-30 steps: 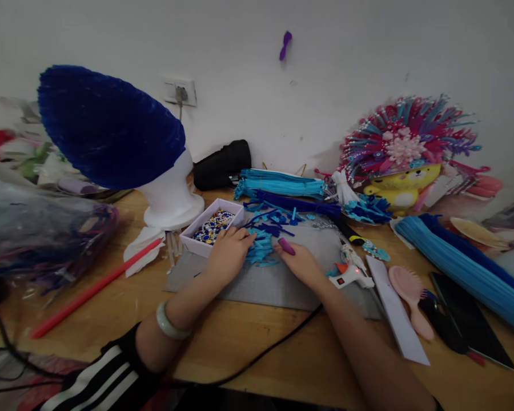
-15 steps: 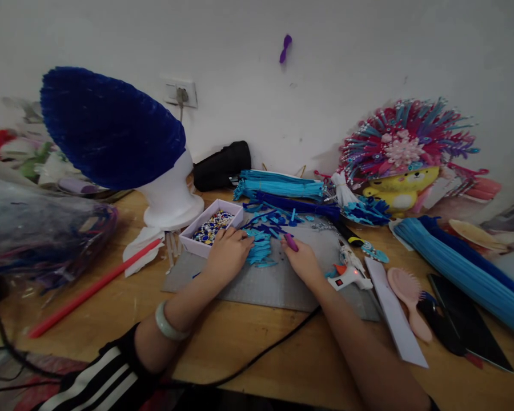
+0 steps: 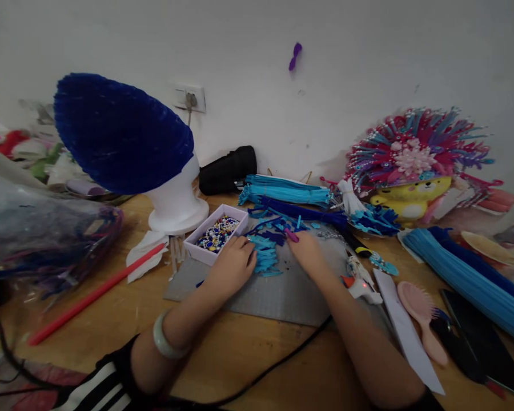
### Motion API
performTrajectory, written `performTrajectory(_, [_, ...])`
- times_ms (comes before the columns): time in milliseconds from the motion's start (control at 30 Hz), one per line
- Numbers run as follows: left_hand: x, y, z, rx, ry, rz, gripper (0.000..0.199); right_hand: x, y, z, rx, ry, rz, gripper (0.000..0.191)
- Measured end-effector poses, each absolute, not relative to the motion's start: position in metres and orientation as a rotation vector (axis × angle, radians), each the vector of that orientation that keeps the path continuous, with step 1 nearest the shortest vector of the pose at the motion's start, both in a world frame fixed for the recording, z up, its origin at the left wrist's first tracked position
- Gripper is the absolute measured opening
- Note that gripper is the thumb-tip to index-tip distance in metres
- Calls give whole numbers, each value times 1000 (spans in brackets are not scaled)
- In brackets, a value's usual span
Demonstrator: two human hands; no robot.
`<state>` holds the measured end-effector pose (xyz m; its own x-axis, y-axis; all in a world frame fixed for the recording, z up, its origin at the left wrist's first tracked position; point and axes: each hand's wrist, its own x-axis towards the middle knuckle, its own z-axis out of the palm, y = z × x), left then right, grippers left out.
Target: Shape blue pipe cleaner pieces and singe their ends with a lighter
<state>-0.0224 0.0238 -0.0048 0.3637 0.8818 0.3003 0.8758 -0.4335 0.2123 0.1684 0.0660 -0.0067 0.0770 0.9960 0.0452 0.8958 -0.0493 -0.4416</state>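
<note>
One left hand [image 3: 236,260] by turquoise strips [image 3: 265,260], right hand [image 3: 307,251] by navy strips [image 3: 276,236] (both grips unclear): likely sorting, next needing pinching.

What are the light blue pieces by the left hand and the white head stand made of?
The light blue pieces look like matte chenille or fabric, showing no shine. The white head stand looks smooth and matte, probably foam, though its even surface could be plastic.
</note>
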Motion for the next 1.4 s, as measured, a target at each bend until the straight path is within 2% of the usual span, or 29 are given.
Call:
performTrajectory(133, [-23,23,-3,2532,1651,585,26,174,69,-11,-2103,-2003,316,29])
performTrajectory(300, [-23,21,0,2520,1641,581,29,172,68,-11,-2128,-1996,317,27])
performTrajectory(633, [-23,21,-7,2595,1544,743,30,185,55,-6,-1948,-1629,406,17])
performTrajectory(700, [-22,22,-9,2504,1478,866,28,188,50,0,-1876,-1477,516,23])
performTrajectory(800, [-19,21,-11,2225,1293,1029,23,183,37,8,-1685,-1200,920,26])
performTrajectory(867, [-15,20,-12,2016,1171,1068,22,172,26,8,-1480,-1040,1225,26])
performTrajectory(967, [-9,19,-13,1791,1069,1078,24,152,9,1,-1301,-986,1451,35])
performTrajectory(1067, [-7,20,-16,1654,1045,1070,28,139,1,-6,-1291,-1020,1463,38])
performTrajectory(1200, [-7,21,-17,1506,1082,1077,30,140,3,-9,-1317,-1095,1398,31])
performTrajectory(1400, [-10,21,-10,1417,1184,1163,26,161,10,-1,-1426,-1427,1189,31])
